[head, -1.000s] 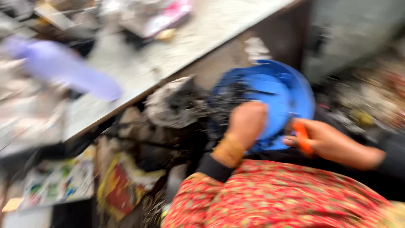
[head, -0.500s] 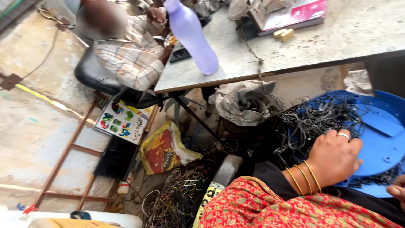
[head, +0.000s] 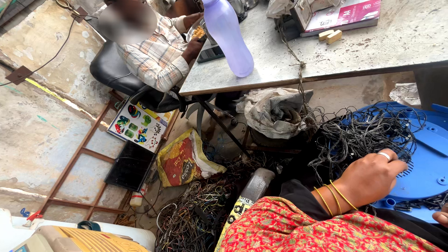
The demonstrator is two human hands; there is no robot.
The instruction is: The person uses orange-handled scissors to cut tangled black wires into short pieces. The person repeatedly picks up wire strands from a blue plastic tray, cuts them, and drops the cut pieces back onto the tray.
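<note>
The left hand (head: 371, 179), ringed and bangled, is laid knuckles-up on a tangle of thin black wires (head: 359, 133) heaped on a blue plastic tray (head: 427, 168); its fingers are curled loosely into the strands, though whether any are actually pinched cannot be told from this angle. Only a sliver of the right hand (head: 441, 218) is seen at the frame's right edge, and its grip cannot be judged. The tray is hemmed in by a crumpled grey cloth (head: 275, 112) to the left and by the grey table (head: 396, 44) overhead, whose edge overhangs the wires. On the table a lilac bottle (head: 227, 37) is stood near the edge, with a pink-covered book (head: 345, 14) and two small wooden blocks (head: 330, 35) farther back. Another person in a checked shirt (head: 156, 58) is seated at the table's far side. Below, a second heap of wire (head: 191, 219), a yellow printed bag (head: 182, 158) and a rusty metal frame (head: 79, 154) crowd the floor, so little open room is left.
</note>
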